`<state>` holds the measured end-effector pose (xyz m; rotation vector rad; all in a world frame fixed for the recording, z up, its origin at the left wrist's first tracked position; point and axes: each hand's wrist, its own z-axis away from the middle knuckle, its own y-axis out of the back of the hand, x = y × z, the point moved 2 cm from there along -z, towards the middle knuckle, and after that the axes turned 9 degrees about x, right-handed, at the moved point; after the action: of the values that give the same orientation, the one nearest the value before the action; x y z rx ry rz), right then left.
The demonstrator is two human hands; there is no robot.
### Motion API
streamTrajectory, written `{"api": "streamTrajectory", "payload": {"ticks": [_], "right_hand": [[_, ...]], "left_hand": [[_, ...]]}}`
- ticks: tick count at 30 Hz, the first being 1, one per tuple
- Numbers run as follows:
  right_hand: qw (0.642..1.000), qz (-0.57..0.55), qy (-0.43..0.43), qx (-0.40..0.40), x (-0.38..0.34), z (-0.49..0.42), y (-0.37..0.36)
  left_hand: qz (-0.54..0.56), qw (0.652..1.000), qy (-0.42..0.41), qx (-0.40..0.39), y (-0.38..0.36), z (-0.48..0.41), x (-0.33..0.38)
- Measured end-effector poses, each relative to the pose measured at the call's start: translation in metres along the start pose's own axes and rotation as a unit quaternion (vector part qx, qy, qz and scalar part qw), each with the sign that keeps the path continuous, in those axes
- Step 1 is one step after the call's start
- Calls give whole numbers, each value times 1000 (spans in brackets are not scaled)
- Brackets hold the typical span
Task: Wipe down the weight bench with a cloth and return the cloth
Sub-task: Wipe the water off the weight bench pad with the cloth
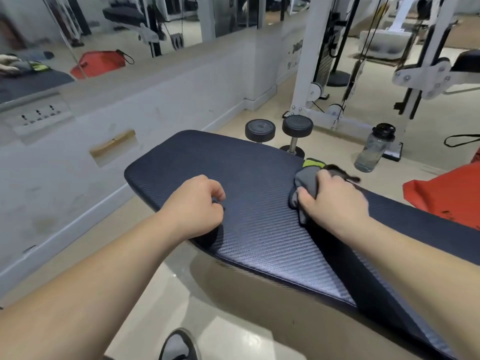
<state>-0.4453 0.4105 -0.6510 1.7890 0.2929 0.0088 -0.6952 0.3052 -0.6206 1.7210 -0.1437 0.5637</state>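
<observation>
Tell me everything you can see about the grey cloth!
The cloth is grey, soft-looking fabric, bunched into a crumpled wad instead of spread flat. It sits on the dark, ribbed pad of the bench, near its far edge. The right hand presses down on it, fingers curled over the top, so much of it is hidden; folds stick out to the left and below the hand. Something yellow-green lies just beyond it; whether that belongs to the cloth I cannot tell.

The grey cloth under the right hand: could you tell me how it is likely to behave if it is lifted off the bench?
The grey cloth is bunched and creased under the right hand, so it will probably hang limp. It looks thin, so likely light. On the ribbed bench pad it may drag slightly when pushed.
</observation>
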Motion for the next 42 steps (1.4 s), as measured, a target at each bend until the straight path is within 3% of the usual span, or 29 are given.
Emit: {"api": "streamTrajectory", "payload": {"ticks": [7, 9, 14, 19, 23, 25, 29, 32, 34, 36, 39, 40, 42], "right_hand": [[973, -56, 214, -73, -78, 71, 19], [971, -51, 225, -67, -73, 63, 21], [998, 8, 67, -4, -18, 7, 5], [989, 73, -127, 27, 21, -55, -9], [988, 19, -149, 32, -24, -69, -23], [996, 3, -85, 42, -63, -59, -30], [985, -50, 150, 74, -129, -10, -37], [950, -104, 287, 59, -132, 0, -33], [943, -64, 323, 45, -112, -24, -32], [968, -6, 243, 61, -84, -57, -36], [996, 3, -21, 88, -56, -86, -48], [994, 23, -62, 88, -58, -87, -51], [992, 88, -41, 85, -76, -80, -55]], "left_hand": [[30, 1000, 4, -5, -23, -20, -2], [43, 999, 7, 2, -29, -27, 1], [69, 998, 13, -9, -40, -37, 1], [76, 997, 12, -9, -43, -47, -8], [76, 997, 23, -5, -37, -53, -26], [78, 996, 33, 7, -33, -54, -36], [86, 995, 34, 25, -26, -56, -46], [78, 996, 24, 37, -25, -57, -52], [70, 997, 15, 37, -25, -57, -54], [77, 996, 7, 36, -25, -57, -56], [87, 996, 6, 36, -23, -58, -58], [89, 995, 7, 38, -21, -59, -60], [91, 995, 12, 40, -18, -60, -62]]}}
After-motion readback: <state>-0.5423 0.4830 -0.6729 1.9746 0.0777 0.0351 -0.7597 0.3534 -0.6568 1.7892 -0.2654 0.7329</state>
